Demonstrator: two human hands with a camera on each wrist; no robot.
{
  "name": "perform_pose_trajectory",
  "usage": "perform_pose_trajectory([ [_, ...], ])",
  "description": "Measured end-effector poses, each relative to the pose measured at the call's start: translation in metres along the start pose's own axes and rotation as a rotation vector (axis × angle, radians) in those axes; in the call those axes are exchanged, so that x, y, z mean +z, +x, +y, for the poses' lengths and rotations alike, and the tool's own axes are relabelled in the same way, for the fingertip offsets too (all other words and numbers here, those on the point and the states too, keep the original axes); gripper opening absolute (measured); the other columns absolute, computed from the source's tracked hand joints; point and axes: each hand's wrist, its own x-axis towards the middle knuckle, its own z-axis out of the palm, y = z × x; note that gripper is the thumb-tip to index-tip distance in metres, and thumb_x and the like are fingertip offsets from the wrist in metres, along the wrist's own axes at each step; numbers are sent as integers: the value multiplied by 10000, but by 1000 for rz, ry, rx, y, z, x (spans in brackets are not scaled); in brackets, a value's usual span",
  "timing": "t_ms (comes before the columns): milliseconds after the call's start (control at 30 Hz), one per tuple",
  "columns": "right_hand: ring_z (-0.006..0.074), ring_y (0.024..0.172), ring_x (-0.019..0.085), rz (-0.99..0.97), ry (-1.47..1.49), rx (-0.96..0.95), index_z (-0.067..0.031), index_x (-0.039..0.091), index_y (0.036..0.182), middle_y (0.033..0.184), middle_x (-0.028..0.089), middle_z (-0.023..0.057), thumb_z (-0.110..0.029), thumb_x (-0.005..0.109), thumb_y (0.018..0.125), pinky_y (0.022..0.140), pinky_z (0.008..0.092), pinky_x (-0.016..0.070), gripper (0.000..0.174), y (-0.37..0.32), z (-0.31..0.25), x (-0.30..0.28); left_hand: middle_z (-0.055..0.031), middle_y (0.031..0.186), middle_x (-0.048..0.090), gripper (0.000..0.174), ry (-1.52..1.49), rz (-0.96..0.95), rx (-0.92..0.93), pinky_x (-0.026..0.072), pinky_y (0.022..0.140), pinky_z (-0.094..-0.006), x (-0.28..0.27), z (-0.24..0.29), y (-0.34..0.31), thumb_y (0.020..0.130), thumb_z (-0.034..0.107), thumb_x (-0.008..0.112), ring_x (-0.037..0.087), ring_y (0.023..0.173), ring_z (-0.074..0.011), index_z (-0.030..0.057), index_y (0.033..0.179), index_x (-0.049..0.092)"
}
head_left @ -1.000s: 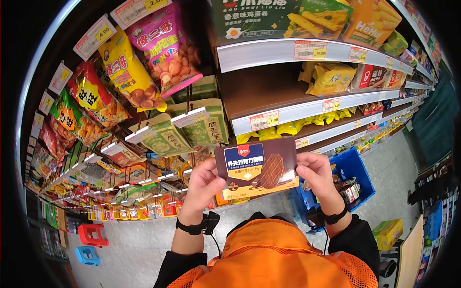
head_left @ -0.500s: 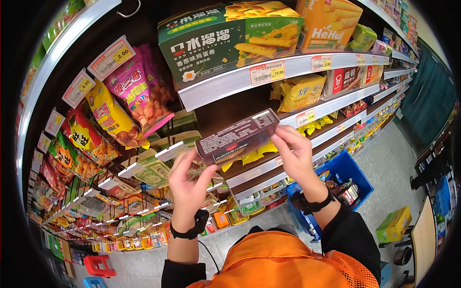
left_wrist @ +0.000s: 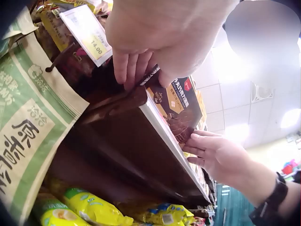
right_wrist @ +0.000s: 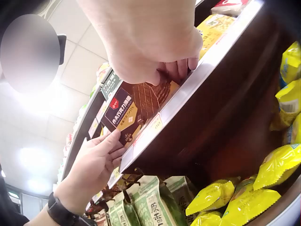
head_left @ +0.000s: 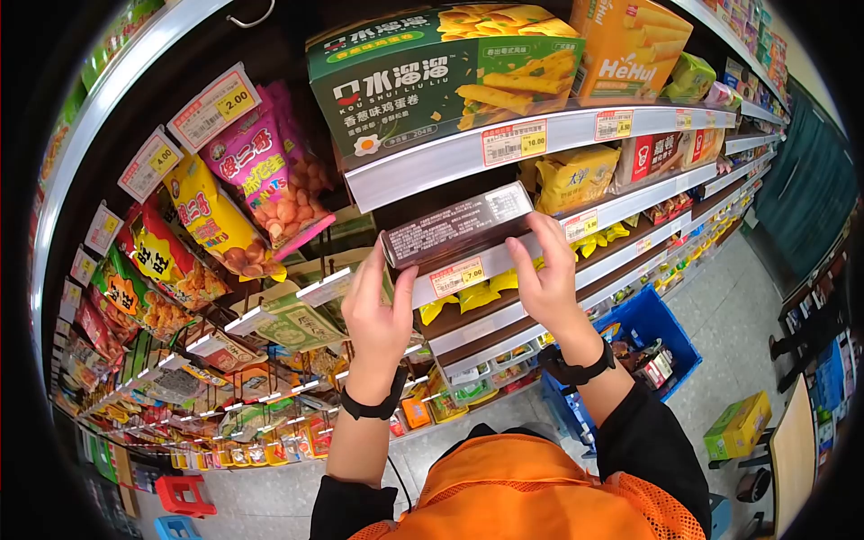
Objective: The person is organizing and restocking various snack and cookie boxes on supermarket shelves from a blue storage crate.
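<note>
A dark brown chocolate box (head_left: 459, 225) lies at the front of a brown shelf, with its printed narrow side facing up in the head view. My left hand (head_left: 376, 310) holds its left end, thumb at the front and fingers around the end. At the other end is my right hand (head_left: 551, 283), thumb and fingers also against the box. Both wrist views show the picture face of the box (left_wrist: 176, 101) (right_wrist: 126, 113) between the hands, close to the shelf's pale front edge (left_wrist: 162, 136).
A green egg-roll box (head_left: 405, 99) stands on the shelf above. Yellow packets (head_left: 576, 175) sit right of the chocolate box. Hanging snack bags (head_left: 270, 180) are at left. A blue basket (head_left: 679, 337) with goods is at lower right, beyond it a yellow carton (head_left: 738, 425).
The box has turned from picture face showing to narrow side up and moved forward onto the shelf edge. Both hands have moved with it, and the head view has shifted.
</note>
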Motion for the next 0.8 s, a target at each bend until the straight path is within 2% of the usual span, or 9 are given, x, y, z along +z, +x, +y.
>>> perform_pose_trajectory([
  [100,400,1116,628,45,-9,-16,77,591,1342,1223,669,231,-55,706,928,995,437,484,449,0,1,4,-241,1141,719,459,11,-12,-56,548,899,-398,6,-6,0,922,78,772,715,1020,-357,-69,1335,636],
  [200,373,1137,615,44,-83,-33,41,570,1387,1221,666,209,-92,741,896,1020,450,455,537,4,-1,7,-227,1126,709,438,-29,-19,-87,542,901,-408,10,-6,8,969,141,731,705,1008,-361,-66,1339,619],
  [367,373,1155,610,57,-79,15,28,613,1311,1201,666,203,-106,770,856,1028,456,457,500,2,-2,5,-222,1167,696,446,-79,-23,-115,537,934,-409,14,-6,4,985,162,706,696,1051,-354,-61,1355,594],
  [433,374,1154,611,48,-122,12,23,626,1284,1195,666,203,-108,776,843,1030,457,457,484,-1,-3,3,-199,1221,700,478,-70,-53,-131,530,1002,-393,13,-6,-1,989,97,694,695,1110,-267,-80,1408,547],
  [533,379,1172,608,39,-101,36,14,639,1258,1209,665,207,-93,773,826,1039,457,458,465,-3,-9,2,-199,1247,697,501,-166,-72,-177,517,1031,-393,13,-9,-5,982,77,697,685,1144,-260,-79,1430,534],
  [600,350,1179,629,38,-153,-8,9,631,1288,1240,661,187,-72,781,826,1051,427,478,493,-6,-3,0,-202,1294,679,525,-119,-72,-169,502,1056,-393,12,-14,-13,977,67,702,665,1187,-261,-78,1449,521],
  [667,384,1236,605,72,-144,-18,-5,617,1317,1302,650,211,-90,772,821,1093,456,458,526,-11,-3,3,-215,1449,594,605,-99,-118,-176,447,1131,-388,13,-22,-24,966,53,716,594,1312,-269,-81,1504,472],
  [700,391,1271,593,62,-138,-43,-10,607,1333,1352,635,210,-87,764,811,1108,470,450,551,-12,-3,3,-236,1448,610,623,-139,-75,-247,435,1147,-419,14,-19,-28,924,112,750,590,1347,-330,-75,1472,520],
  [800,379,1256,608,121,-47,-94,-17,625,1255,1332,654,191,-43,767,779,1095,464,463,497,-24,-4,-9,-242,1501,555,567,-44,2,-17,386,1195,-435,11,-6,-45,914,-36,651,522,1415,-349,-84,1463,516],
])
